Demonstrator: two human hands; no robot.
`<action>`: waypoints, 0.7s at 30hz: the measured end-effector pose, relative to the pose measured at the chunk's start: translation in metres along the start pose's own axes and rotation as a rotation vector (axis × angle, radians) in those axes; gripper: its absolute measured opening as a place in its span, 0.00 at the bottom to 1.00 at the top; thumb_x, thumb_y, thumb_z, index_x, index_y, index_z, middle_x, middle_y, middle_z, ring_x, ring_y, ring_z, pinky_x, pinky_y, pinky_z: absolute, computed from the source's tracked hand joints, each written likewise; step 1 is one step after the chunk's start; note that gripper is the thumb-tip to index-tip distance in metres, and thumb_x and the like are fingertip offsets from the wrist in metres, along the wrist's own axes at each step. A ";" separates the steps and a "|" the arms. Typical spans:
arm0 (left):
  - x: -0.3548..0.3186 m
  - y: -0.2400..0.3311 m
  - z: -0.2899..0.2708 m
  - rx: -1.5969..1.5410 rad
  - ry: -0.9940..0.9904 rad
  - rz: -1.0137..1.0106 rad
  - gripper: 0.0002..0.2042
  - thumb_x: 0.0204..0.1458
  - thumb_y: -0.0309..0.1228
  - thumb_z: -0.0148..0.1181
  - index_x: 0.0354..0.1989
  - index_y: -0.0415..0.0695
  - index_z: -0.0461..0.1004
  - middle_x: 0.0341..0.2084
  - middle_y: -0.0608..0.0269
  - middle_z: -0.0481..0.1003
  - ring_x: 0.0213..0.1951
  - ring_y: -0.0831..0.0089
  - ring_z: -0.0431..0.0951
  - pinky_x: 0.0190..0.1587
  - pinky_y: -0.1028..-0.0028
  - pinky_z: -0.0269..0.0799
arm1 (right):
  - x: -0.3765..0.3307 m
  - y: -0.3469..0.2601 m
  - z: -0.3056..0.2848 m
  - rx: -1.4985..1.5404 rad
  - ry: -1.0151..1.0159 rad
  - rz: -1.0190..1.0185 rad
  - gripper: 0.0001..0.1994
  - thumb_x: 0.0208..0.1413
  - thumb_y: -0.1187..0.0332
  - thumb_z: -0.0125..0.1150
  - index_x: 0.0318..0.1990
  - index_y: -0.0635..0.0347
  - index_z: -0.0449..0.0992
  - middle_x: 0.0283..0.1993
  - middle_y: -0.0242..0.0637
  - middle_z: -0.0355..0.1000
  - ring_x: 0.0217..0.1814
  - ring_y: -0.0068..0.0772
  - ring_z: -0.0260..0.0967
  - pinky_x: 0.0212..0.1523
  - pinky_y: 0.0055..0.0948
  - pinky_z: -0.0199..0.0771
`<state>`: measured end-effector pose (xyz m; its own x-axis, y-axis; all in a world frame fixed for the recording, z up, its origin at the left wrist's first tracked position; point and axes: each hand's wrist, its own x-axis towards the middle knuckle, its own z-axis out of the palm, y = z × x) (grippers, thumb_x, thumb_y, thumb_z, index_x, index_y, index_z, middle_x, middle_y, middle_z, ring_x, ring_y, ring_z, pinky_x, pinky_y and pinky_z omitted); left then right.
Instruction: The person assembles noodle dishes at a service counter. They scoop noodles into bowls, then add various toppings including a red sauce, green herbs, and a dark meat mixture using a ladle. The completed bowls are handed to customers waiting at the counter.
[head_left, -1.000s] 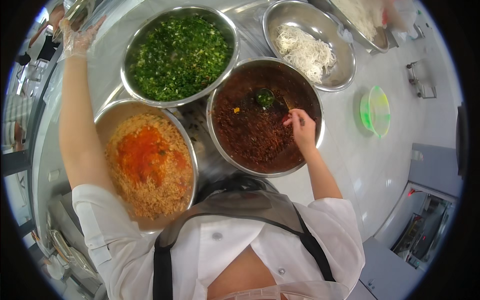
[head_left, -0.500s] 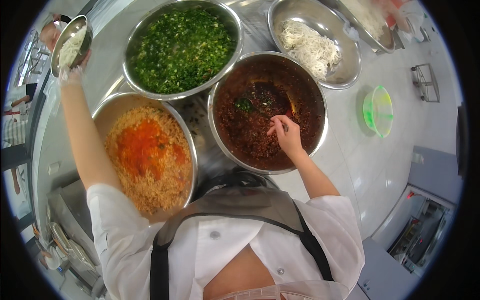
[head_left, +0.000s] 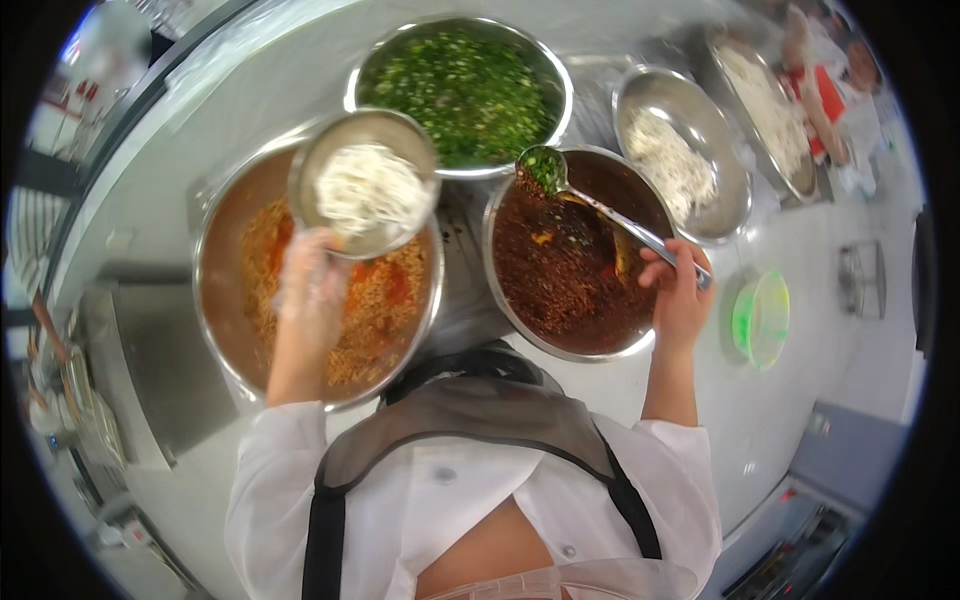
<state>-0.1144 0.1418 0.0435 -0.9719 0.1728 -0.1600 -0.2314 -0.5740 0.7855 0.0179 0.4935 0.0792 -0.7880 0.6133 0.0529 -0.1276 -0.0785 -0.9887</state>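
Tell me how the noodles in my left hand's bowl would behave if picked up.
The noodles would probably droop, since they look like thin strands. They might lift as a tangled clump, because they lie heaped together in the bowl.

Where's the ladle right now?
In the head view, right of centre: the right hand holds the ladle, its filled scoop at the far edge of the dark sauce bowl, near the bowl of greens.

Head view: one upright wide fisheye, head-worn above and behind the person's fingers (head_left: 660,270), facing steeply down, near enough for the white, buttoned cloth jacket (head_left: 385,520) behind the fingers and round, stainless-steel bowls (head_left: 222,280) around them to fill the middle.
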 end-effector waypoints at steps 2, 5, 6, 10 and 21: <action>-0.011 -0.010 0.009 -0.030 0.190 -0.111 0.26 0.43 0.18 0.47 0.56 0.36 0.54 0.49 0.49 0.63 0.49 0.63 0.68 0.51 0.69 0.70 | -0.018 -0.012 0.023 0.028 -0.134 -0.131 0.13 0.61 0.68 0.41 0.37 0.71 0.69 0.30 0.48 0.72 0.23 0.31 0.69 0.28 0.25 0.71; -0.019 -0.023 0.002 -0.153 0.348 -0.186 0.33 0.37 0.11 0.38 0.58 0.41 0.53 0.49 0.49 0.64 0.50 0.60 0.68 0.49 0.67 0.72 | -0.036 -0.001 0.055 -0.228 -0.527 -0.557 0.11 0.58 0.69 0.46 0.38 0.68 0.70 0.36 0.48 0.72 0.31 0.35 0.68 0.32 0.29 0.69; -0.021 -0.028 -0.004 -0.196 0.404 -0.172 0.33 0.34 0.11 0.38 0.57 0.41 0.55 0.49 0.50 0.65 0.51 0.58 0.68 0.50 0.63 0.71 | -0.040 0.007 0.064 -0.356 -0.692 -0.721 0.09 0.55 0.70 0.51 0.39 0.66 0.71 0.39 0.48 0.72 0.33 0.37 0.67 0.35 0.31 0.68; -0.037 -0.033 -0.028 -0.284 0.400 -0.124 0.34 0.35 0.10 0.38 0.58 0.45 0.52 0.49 0.49 0.64 0.49 0.59 0.69 0.47 0.65 0.73 | -0.046 0.024 0.106 -0.600 -0.919 -1.176 0.15 0.39 0.79 0.61 0.39 0.61 0.73 0.46 0.54 0.68 0.29 0.38 0.64 0.33 0.30 0.64; -0.099 -0.006 -0.115 -0.253 0.703 0.147 0.31 0.39 0.12 0.40 0.57 0.43 0.50 0.45 0.46 0.66 0.43 0.55 0.74 0.41 0.60 0.77 | -0.032 0.061 0.177 -0.279 -0.749 -0.226 0.08 0.58 0.75 0.46 0.37 0.69 0.71 0.31 0.39 0.73 0.29 0.26 0.71 0.38 0.22 0.68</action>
<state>-0.0216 0.0358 -0.0144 -0.7730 -0.4218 -0.4739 -0.0180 -0.7321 0.6810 -0.0716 0.3300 0.0424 -0.9663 -0.1022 0.2364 -0.2546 0.2421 -0.9362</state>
